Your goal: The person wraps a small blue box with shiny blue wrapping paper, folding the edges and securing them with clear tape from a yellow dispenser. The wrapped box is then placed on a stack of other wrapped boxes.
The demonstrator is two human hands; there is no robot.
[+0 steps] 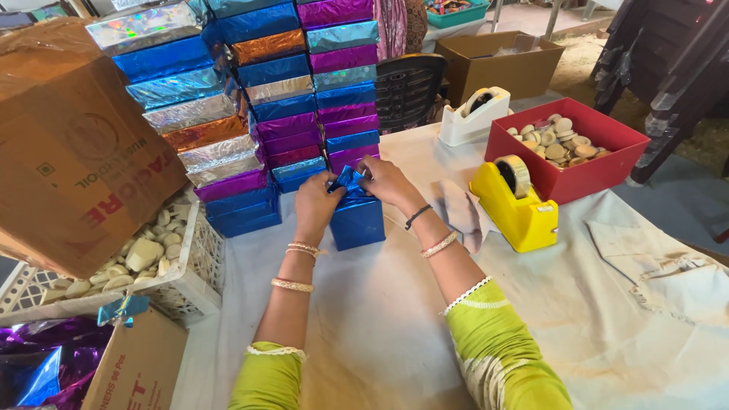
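Observation:
A small box wrapped in shiny blue foil (358,222) stands on end on the white cloth. My left hand (317,203) grips its upper left side and pinches the loose foil at the top. My right hand (387,181) presses the foil flaps down from the upper right. Both hands are bent over the top end, so the fold itself is partly hidden. Bangles sit on both wrists.
Stacks of foil-wrapped boxes (250,99) in blue, purple, silver and orange rise just behind. A yellow tape dispenser (519,205), a white tape dispenser (474,114) and a red tray of round pieces (585,163) stand to the right. A white crate (190,281) and cardboard boxes (68,144) are to the left.

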